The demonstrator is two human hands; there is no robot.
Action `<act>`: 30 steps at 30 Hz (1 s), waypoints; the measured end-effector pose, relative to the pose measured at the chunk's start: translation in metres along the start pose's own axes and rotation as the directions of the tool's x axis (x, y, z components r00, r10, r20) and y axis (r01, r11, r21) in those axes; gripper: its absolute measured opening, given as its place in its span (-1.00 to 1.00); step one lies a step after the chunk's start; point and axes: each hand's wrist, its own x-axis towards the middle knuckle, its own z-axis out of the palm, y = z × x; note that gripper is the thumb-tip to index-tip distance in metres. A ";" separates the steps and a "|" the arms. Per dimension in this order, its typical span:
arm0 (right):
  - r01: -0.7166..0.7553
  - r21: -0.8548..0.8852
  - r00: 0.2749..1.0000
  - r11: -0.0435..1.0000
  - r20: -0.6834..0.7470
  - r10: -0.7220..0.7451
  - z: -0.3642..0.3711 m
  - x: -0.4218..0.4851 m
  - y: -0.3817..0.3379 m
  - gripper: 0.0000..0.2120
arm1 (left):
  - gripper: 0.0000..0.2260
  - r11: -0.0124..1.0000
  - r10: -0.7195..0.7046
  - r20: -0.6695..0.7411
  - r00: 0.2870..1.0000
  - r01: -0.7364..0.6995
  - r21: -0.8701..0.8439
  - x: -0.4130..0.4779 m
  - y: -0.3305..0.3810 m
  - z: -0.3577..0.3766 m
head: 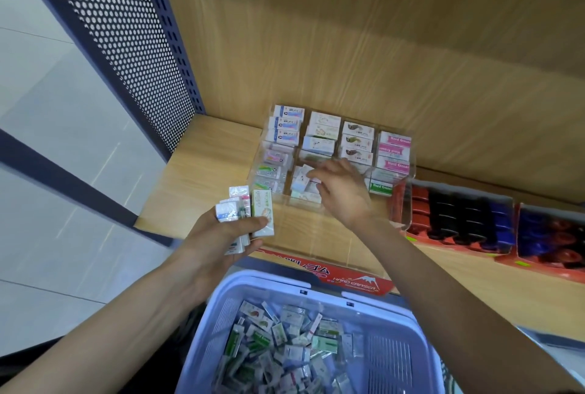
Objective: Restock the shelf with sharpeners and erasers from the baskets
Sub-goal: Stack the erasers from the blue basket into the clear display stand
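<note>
Erasers (323,128) filling clear tray (294,202), front slots part-empty.
Right hand (345,191) pinches an eraser (306,172) there; left hand (221,235) grips a stack (243,213); basket (262,279) below tray full.

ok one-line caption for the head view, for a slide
Left grip holds a stack of boxed erasers while right grip reaches into the clear eraser organizer above a full lilac basket.

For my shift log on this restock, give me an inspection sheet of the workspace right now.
Surface: wooden shelf carrying the displays.
Job's things: clear organizer part-filled with eraser packs; blue basket of loose packs below; red trays, likely sharpeners, right.
Clutter: red Hard Eraser box at shelf edge.
Hands: left hand grips a bundle of packs; right hand reaches into a front compartment, grip unclear.
Cables: nothing seen.
Surroundings: perforated side panel, tiled floor.
</note>
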 end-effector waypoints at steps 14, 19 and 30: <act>0.025 -0.340 0.983 0.940 0.180 0.039 -0.006 0.024 -0.012 -0.59 | -0.68 1.000 -0.004 -0.002 1.000 0.004 0.007 0.000 0.001 -0.002; 0.025 -0.297 0.985 0.955 0.169 0.027 -0.003 0.017 -0.012 -0.69 | -0.68 1.000 -0.006 0.004 1.000 0.006 -0.002 -0.002 0.001 0.000; -0.287 0.810 0.944 0.512 0.147 0.297 -0.062 -0.039 -0.072 -0.85 | -0.69 1.000 0.000 0.082 0.997 -0.001 0.012 -0.008 0.003 0.006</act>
